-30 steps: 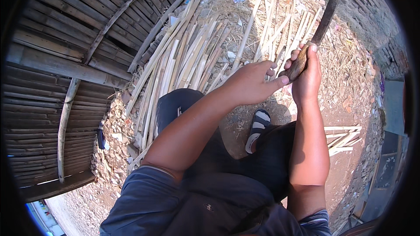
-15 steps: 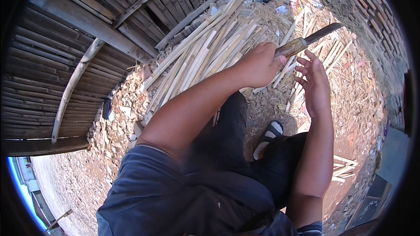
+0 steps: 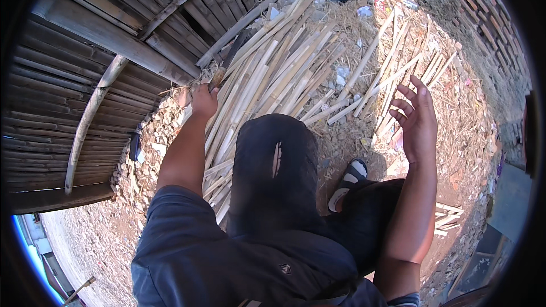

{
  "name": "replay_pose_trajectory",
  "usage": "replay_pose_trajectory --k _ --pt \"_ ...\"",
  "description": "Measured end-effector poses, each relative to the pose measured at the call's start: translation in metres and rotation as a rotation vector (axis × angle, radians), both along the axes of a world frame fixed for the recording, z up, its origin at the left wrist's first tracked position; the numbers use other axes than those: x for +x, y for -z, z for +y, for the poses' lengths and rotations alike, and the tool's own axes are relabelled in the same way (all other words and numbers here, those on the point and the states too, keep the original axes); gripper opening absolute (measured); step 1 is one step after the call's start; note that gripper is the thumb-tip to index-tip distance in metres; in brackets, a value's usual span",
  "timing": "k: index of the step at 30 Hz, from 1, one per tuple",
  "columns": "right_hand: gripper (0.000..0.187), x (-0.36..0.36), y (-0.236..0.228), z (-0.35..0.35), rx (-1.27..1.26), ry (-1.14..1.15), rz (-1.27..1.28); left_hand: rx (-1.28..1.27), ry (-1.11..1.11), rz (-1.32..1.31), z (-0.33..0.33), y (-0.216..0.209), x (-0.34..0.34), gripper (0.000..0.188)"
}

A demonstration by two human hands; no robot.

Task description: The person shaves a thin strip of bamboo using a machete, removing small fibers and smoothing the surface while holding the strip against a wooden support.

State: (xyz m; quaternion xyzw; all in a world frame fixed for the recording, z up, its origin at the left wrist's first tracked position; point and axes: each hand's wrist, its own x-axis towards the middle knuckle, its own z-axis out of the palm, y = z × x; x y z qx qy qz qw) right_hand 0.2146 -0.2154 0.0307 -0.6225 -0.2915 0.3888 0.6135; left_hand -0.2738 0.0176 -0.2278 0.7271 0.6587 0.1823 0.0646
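My left hand [image 3: 203, 101] is wrapped round the wooden handle of a large knife [image 3: 216, 77]. The knife's dark blade points up and away, over the left edge of a heap of pale split bamboo strips [image 3: 259, 88], close to the bamboo wall. Whether the blade touches the strips I cannot tell. On the other side, my right hand [image 3: 418, 118] is raised with the palm turned inward and its fingers apart and slightly curled. Nothing is in it. Beyond and below it lies a smaller scatter of strips [image 3: 392, 62].
A bamboo slat wall [image 3: 74, 96] rises at the left, and a brick wall [image 3: 483, 17] at the far right. Rubble [image 3: 153, 142] covers the ground by the slats. Coloured litter [image 3: 364, 0] lies at the far end. A short bundle of strips [image 3: 447, 218] is near my right forearm.
My left hand has swung from in front of my right hand far to the left, carrying the knife. My right hand has stayed raised, shifting only slightly.
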Motion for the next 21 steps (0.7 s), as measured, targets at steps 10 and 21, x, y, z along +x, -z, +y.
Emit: replay_pose_trajectory --k 10,21 --pt "0.051 0.024 -0.046 -0.018 0.478 0.155 -0.112 -0.018 0.19 -0.865 0.0 -0.157 0.034 0.034" --pt "0.055 0.006 -0.171 -0.098 0.904 0.675 -0.324 0.429 0.732 -0.996 -0.098 -0.315 0.061 0.035"
